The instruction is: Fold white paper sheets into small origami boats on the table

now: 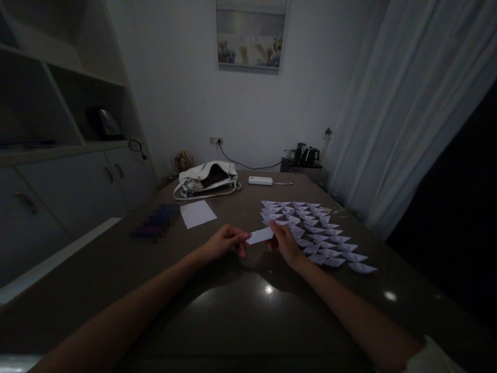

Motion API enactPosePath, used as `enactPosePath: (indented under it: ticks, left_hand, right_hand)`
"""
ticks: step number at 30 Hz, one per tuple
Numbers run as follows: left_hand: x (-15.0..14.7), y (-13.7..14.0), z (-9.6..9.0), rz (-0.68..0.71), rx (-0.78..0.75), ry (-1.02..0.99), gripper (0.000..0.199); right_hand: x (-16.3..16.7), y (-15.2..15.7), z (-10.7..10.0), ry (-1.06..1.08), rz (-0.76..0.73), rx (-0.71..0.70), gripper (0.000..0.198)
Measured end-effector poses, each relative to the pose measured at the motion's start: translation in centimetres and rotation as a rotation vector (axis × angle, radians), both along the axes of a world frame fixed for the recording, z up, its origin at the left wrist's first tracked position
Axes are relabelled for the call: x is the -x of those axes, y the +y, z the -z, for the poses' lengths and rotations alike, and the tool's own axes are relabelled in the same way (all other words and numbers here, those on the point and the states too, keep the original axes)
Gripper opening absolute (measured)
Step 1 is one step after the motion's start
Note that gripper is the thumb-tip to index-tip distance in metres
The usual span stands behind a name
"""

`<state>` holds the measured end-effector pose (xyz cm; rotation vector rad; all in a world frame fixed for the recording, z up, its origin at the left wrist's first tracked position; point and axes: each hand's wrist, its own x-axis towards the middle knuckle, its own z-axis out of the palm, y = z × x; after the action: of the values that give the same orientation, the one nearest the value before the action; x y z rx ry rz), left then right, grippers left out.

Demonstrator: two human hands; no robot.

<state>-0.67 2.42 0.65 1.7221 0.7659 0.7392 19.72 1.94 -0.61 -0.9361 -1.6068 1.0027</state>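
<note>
A narrow folded strip of white paper (pixel 260 236) is held between my two hands, above the dark table (pixel 248 321). My left hand (pixel 228 241) pinches its left end between thumb and fingers. The right end is gripped by my right hand (pixel 285 242), with the thumb on top. Just beyond and to the right of my right hand stand several rows of white folded paper boats (pixel 320 230). Farther left, a stack or sheet of square white paper (pixel 198 213) lies flat on the table.
A white handbag (pixel 207 178) sits at the table's far left. Near the back edge lies a white power bank (pixel 260 181) with a short cable. Some blurred dark item (pixel 155 224) rests left of the paper. A sheer curtain (pixel 388 103) hangs at the right.
</note>
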Motion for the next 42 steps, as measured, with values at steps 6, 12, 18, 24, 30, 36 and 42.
enactPosePath:
  ticks: [6,12,18,24,30,36,42]
  left_hand:
    - [-0.4,-0.2,0.2,0.038,-0.048,0.060,0.057]
    - [-0.5,-0.4,0.4,0.038,-0.078,0.091,0.058]
    - [-0.5,-0.7,0.3,0.085,-0.085,0.120,0.055]
    - [-0.5,-1.0,-0.3,0.108,-0.106,0.165,0.041]
    - [-0.4,-1.1,-0.3,0.002,-0.073,0.159,0.043]
    - [-0.7,-1.2,-0.3,0.085,-0.048,0.109,0.041]
    - [-0.6,-1.0,0.0,0.010,-0.093,0.081,0.041]
  right_hand:
    - [0.1,-0.4,0.4,-0.093,-0.226,-0.027,0.048]
    - [0.1,0.0,0.7,-0.062,-0.182,-0.010,0.044]
    - [0.3,-0.6,0.2,-0.075,-0.216,0.044,0.042]
    - [0.5,-0.7,0.3,-0.144,-0.252,-0.010,0.048]
    - [0.0,-0.1,0.1,-0.189,-0.164,-0.032,0.050]
    - [0.4,-0.5,0.4,-0.207,-0.222,-0.015,0.054]
    - [0.6,-0.2,0.6,-0.171,-0.143,0.001,0.064]
